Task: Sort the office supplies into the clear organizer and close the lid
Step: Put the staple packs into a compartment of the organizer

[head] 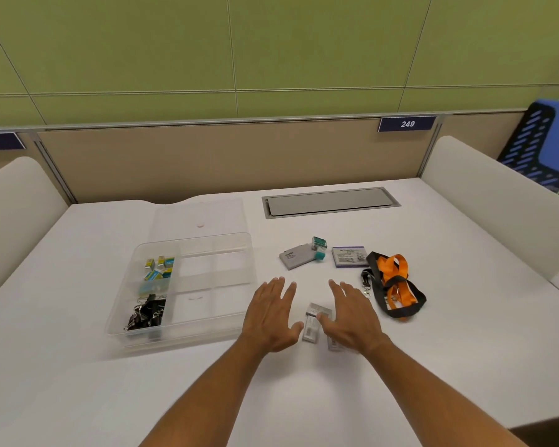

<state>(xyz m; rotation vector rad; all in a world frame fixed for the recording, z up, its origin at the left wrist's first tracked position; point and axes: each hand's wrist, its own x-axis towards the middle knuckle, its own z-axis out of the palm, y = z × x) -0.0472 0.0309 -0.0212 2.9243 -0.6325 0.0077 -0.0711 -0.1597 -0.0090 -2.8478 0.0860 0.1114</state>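
Observation:
The clear organizer (207, 327) lies on the white desk at left, its lid (200, 217) open behind it. Its left compartments hold small yellow-and-teal boxes (159, 267) and black binder clips (147, 312). My left hand (273, 314) hovers flat and open just right of the organizer. My right hand (352, 314) is open, its thumb over several small grey boxes (313, 322) lying between the hands. Further back lie a grey box (296, 255), teal stamps (319, 248), a purple-edged box (349, 256), and orange and black lanyards (394, 285).
A grey cable hatch (329, 201) is set into the desk at the back. White curved dividers (497, 201) flank both sides. A beige partition with a sign reading 249 (407, 124) closes the rear. A blue file rack (549, 146) stands beyond the right divider.

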